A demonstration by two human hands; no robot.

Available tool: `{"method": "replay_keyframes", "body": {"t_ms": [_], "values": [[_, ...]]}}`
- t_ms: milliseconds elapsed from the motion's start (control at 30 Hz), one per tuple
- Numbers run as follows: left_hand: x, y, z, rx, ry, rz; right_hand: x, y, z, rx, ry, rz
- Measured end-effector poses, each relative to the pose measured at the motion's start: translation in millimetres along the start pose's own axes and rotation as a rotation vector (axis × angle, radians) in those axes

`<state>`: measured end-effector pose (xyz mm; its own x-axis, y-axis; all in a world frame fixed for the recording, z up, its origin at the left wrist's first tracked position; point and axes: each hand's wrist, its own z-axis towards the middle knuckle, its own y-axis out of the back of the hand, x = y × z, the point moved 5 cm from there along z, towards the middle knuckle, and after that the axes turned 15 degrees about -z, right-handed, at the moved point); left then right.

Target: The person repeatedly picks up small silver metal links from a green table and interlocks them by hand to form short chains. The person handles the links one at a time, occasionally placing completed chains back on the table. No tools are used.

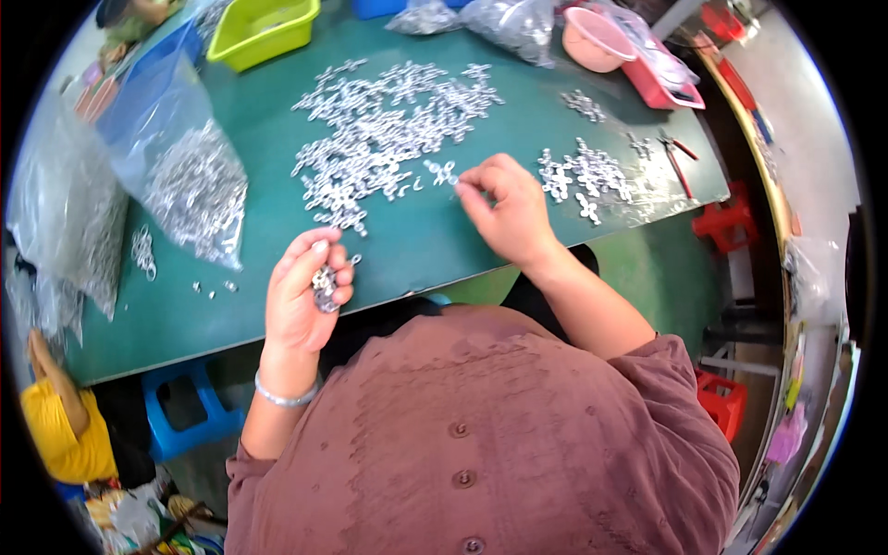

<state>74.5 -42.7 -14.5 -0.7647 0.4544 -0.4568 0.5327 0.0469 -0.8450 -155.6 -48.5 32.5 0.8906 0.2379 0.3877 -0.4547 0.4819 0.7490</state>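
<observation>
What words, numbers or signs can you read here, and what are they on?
None can be read.
The small metal pieces in the left hand: no writing I can make out.
The green table and yellow-green bin: none I can make out.
The plastic packets at lower left: too small and blurred to tell.

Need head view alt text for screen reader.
A person's left hand holds small metal pieces; the right hand is at a small silvery cluster on a green table. Nearby lies a larger pile, red-handled pliers at right.
</observation>
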Motion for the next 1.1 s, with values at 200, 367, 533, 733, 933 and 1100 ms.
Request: {"method": "replay_keyframes", "body": {"t_ms": [200, 367, 533, 733, 933, 1100], "values": [[-4.4, -6.6, 1.1, 0.022, -0.018, 0.016, -120.4, 45.7, 37.5, -0.108, -0.261, -0.328], [-12.0, -11.1, -1.5, 0.049, -0.059, 0.016, -195.2, 58.3, 61.8, -0.023, -0.49, -0.556], [-28.6, -0.9, -10.6, 0.03, -0.122, 0.006, -198.7, 47.9, 80.4, 0.011, -0.469, -0.588], [-51.1, 25.2, -23.9, -0.061, -0.208, -0.076, -88.6, 9.1, 70.5, 0.092, -0.067, -0.234], [-50.4, 35.0, -31.8, -0.063, -0.21, -0.147, 55.8, -37.1, 19.0, 0.404, 0.501, 0.165], [-46.7, 37.1, -34.0, -0.061, -0.174, -0.163, 92.5, -61.3, -0.1, 0.477, 0.574, 0.033]]}}
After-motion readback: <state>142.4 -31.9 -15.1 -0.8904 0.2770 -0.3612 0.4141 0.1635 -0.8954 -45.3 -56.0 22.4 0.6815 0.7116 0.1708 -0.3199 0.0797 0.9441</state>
